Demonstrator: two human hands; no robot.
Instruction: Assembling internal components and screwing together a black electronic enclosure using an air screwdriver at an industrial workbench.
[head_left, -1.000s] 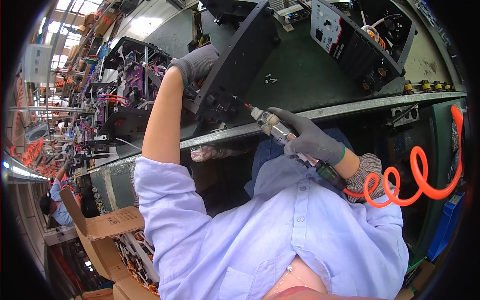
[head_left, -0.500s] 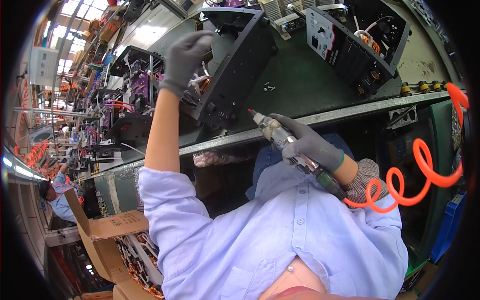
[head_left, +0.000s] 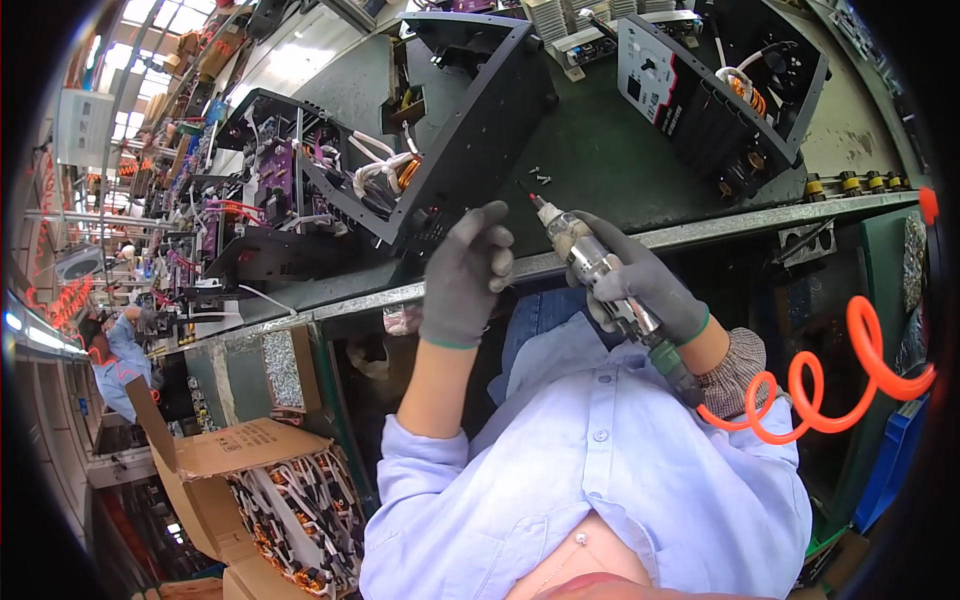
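While the green-topped workbench (head_left: 590, 115) is occupied by an open black left housing (head_left: 480, 130), set askew, and, well apart from it, a right housing (head_left: 700, 125), a fastening step is judged to be in hand. The gloved hands are held apart: a driver (head_left: 600, 268) is gripped by the right hand (head_left: 655, 290), and the left hand (head_left: 462, 270) is half-curled before the left housing, whether anything small is held being impossible to tell. With loose screws (head_left: 541, 178) seen near the bit (head_left: 536, 200), careful alignment is judged to be required next.
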